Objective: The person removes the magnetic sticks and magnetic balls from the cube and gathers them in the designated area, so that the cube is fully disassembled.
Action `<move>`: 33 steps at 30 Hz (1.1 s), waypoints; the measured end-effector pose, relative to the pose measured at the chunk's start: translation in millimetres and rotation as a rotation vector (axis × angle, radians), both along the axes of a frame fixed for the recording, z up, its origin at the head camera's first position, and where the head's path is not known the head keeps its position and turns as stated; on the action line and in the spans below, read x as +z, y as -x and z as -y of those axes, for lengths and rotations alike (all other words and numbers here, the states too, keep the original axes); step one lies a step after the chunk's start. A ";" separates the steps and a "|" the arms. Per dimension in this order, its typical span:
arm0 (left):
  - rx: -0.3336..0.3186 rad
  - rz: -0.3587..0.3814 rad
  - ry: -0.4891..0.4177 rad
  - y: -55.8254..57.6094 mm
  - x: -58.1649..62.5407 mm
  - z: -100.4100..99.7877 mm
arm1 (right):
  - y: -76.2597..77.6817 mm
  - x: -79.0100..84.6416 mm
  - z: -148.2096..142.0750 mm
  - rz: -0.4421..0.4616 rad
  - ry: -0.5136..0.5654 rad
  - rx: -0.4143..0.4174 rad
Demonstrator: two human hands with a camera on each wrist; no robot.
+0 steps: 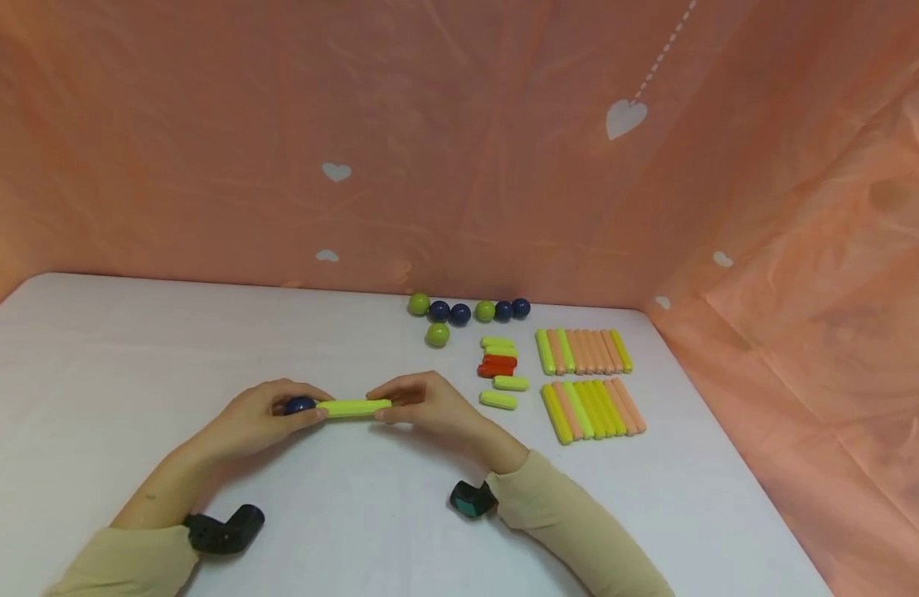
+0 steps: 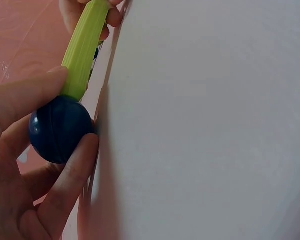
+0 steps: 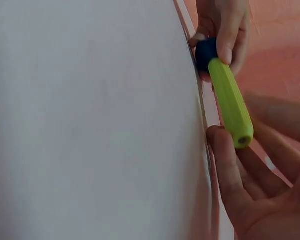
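My left hand (image 1: 254, 419) grips a dark blue ball (image 1: 299, 405) between thumb and fingers. Against the ball sits one end of a ribbed yellow-green stick (image 1: 352, 408); the left thumb tip lies over this joint. At the other end of the stick, my right hand (image 1: 433, 408) pinches it with thumb and fingers. In the left wrist view the ball (image 2: 60, 130) is cradled by the fingers, part of it hidden behind them. The right wrist view shows the stick's free end (image 3: 243, 141), with a small dark spot in its face.
Green balls (image 1: 438, 335) and dark blue balls (image 1: 460, 314) lie along the back edge of the white table (image 1: 131, 348). Short yellow-green sticks (image 1: 498, 400) and red sticks (image 1: 497, 371) lie right of my hands. Farther right are two rows of longer sticks (image 1: 585, 351). An orange curtain (image 1: 459, 166) hangs behind.
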State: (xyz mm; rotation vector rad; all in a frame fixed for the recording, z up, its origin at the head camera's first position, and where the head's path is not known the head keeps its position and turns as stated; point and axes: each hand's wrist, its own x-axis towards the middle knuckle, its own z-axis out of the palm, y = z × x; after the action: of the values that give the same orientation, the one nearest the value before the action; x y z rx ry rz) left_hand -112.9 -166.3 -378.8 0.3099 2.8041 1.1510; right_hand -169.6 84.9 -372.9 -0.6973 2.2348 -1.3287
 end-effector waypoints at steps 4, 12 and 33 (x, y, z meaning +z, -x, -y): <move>-0.030 0.011 -0.036 2.3 -1.1 -0.6 | -1.7 0.3 -0.2 -0.015 -0.026 0.000; -0.099 0.042 -0.079 7.2 -2.3 2.6 | -4.8 -0.1 -20.0 0.019 -0.039 -0.093; -0.142 -0.016 -0.103 1.5 -5.3 8.3 | -17.0 17.6 -124.7 0.058 0.206 -0.510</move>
State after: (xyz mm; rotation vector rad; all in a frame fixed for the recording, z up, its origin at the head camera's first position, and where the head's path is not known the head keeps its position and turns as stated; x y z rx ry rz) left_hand -114.4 -174.6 -384.1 0.5200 2.6898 1.2673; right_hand -152.6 209.6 -355.3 -0.1428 2.3388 -1.8082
